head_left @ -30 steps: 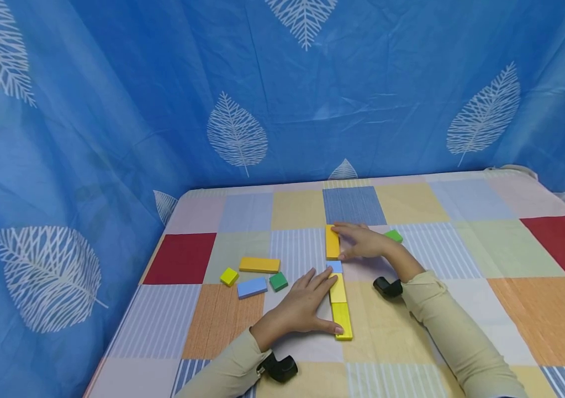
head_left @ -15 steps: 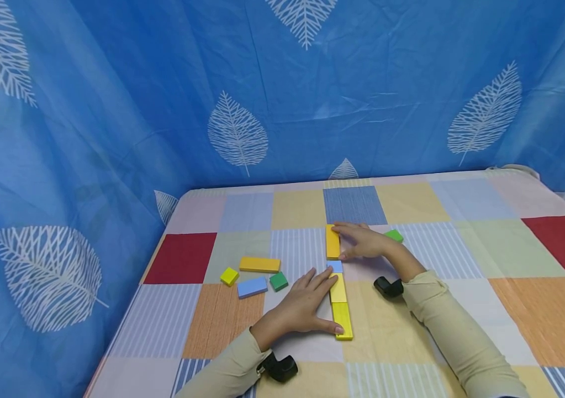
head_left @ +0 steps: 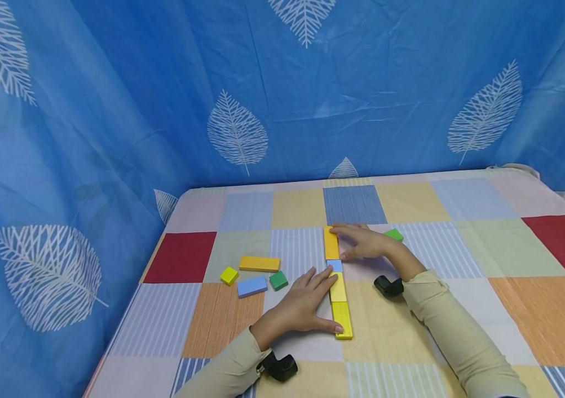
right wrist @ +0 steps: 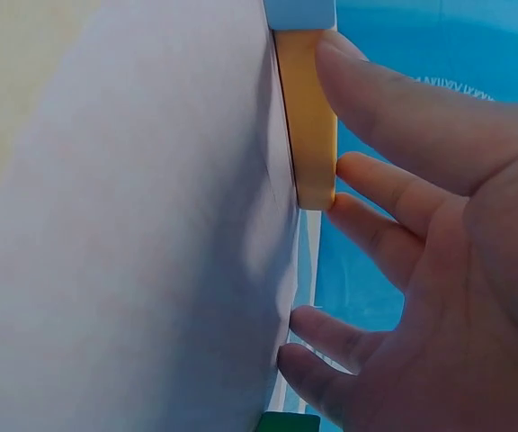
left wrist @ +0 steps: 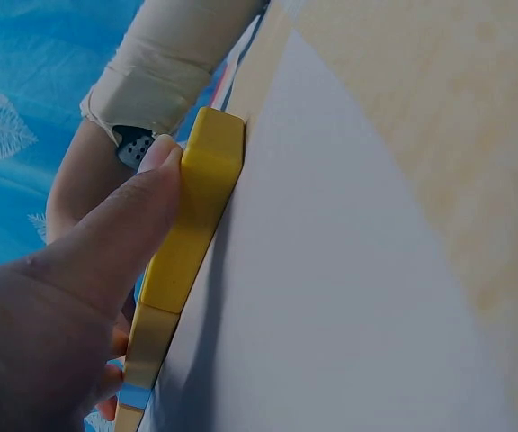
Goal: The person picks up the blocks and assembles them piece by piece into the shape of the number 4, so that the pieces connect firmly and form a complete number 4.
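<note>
A straight row of flat blocks runs away from the person in the head view: a yellow block (head_left: 343, 319) nearest, a paler yellow block (head_left: 339, 290), a small blue block (head_left: 336, 265), and an orange block (head_left: 330, 244) at the far end. Spread over the near part of the row is the left hand (head_left: 298, 305). Its thumb touches the near yellow block, and its fingertips reach the pale yellow and blue ones. At the far end the right hand (head_left: 365, 242) touches the orange block with thumb and fingertips, its fingers extended in the right wrist view.
Left of the row lie a second orange block (head_left: 259, 263), a blue block (head_left: 252, 286), a dark green block (head_left: 278, 281) and a small yellow block (head_left: 229, 276). A green block (head_left: 394, 235) sits beyond the right wrist. The patchwork cloth (head_left: 481, 246) ends at a blue curtain (head_left: 381, 99).
The far orange block has shifted slightly left under the right fingertips, its far end most. The left hand and the loose blocks stay where they were.
</note>
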Demonstrator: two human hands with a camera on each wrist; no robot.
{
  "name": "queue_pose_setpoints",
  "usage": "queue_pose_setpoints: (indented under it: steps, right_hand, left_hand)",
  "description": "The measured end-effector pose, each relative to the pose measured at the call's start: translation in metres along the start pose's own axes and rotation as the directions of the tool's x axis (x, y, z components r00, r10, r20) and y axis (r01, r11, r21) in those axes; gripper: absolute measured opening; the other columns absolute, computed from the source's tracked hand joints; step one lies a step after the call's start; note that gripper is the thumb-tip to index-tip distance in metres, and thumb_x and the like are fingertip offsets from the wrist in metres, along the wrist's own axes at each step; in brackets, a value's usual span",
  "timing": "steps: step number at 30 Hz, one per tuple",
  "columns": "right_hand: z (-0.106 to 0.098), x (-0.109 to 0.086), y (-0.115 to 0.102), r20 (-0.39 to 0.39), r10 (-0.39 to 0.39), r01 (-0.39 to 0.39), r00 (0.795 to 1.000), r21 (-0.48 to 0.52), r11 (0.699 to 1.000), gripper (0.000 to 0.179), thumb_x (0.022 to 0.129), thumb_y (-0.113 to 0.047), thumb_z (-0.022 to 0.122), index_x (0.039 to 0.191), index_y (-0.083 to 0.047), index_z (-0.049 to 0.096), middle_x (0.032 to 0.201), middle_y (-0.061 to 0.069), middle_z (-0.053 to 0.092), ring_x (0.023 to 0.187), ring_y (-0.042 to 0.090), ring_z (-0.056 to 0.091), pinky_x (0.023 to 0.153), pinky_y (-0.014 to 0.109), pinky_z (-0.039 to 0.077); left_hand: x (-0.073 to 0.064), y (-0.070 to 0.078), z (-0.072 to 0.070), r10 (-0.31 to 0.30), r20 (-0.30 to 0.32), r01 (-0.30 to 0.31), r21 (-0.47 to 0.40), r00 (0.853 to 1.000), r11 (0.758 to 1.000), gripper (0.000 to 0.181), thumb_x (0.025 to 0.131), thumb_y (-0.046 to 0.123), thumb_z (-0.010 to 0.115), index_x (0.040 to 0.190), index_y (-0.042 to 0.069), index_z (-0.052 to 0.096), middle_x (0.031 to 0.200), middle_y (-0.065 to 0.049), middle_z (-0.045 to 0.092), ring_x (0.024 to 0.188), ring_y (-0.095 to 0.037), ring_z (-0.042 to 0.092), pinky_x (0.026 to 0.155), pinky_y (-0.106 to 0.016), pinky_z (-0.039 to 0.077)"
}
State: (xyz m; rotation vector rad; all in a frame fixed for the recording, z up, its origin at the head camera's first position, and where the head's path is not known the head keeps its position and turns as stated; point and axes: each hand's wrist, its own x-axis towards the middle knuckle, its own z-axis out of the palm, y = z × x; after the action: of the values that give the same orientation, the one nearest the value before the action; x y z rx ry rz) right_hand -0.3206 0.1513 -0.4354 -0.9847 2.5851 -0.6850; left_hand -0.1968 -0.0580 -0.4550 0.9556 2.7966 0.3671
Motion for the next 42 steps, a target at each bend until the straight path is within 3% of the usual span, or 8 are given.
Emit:
queue_pose_setpoints:
  steps: [17,25,32,42]
  right_hand:
    - [-0.0011,-0.0009,-0.0025,-0.004,0.046,-0.046,0.999,0.01,0.999,0.065,0.084,-0.026,0.063,0.138,-0.002,0.036,0.147,0.019,0.027,0.135,0.042,0.019,0.107,0.061,0.01]
    - [0.0043,0.001,-0.007,-0.03,0.089,-0.089,0.996,-0.013,0.996,0.072,0.085,-0.041,0.059,0.141,-0.003,0.032,0.147,0.021,0.025,0.132,0.048,0.019,0.103,0.064,0.018]
    - [0.0051,0.0018,-0.0086,-0.044,0.119,-0.12,0.992,-0.032,0.992,0.073,0.084,-0.039,0.062,0.141,-0.005,0.032,0.148,0.02,0.025,0.132,0.049,0.018,0.103,0.065,0.018]
    - [0.0051,0.0022,-0.0072,-0.033,0.086,-0.088,0.996,-0.038,0.995,0.072,0.084,-0.037,0.063,0.141,-0.005,0.033,0.147,0.02,0.027,0.132,0.047,0.02,0.105,0.062,0.017]
  left_hand:
    - [0.0008,-0.0005,0.0009,0.007,-0.008,-0.007,0.012,1.0,1.0,0.097,0.07,0.064,0.064,0.145,0.016,0.025,0.154,-0.001,0.014,0.138,-0.035,0.019,0.108,-0.05,0.025]
    - [0.0007,-0.0002,0.001,0.006,-0.007,-0.006,0.019,1.0,1.0,0.097,0.07,0.064,0.063,0.145,0.016,0.024,0.154,0.0,0.014,0.138,-0.035,0.018,0.108,-0.05,0.025]
    - [0.0004,-0.0002,-0.0004,0.009,-0.012,-0.009,0.021,1.0,1.0,0.097,0.07,0.064,0.064,0.145,0.016,0.025,0.154,-0.001,0.014,0.138,-0.036,0.019,0.108,-0.05,0.025]
    - [0.0004,-0.0003,0.0004,0.009,-0.007,-0.009,0.017,1.0,1.0,0.097,0.07,0.064,0.063,0.145,0.016,0.025,0.154,-0.001,0.014,0.138,-0.036,0.019,0.108,-0.05,0.025]
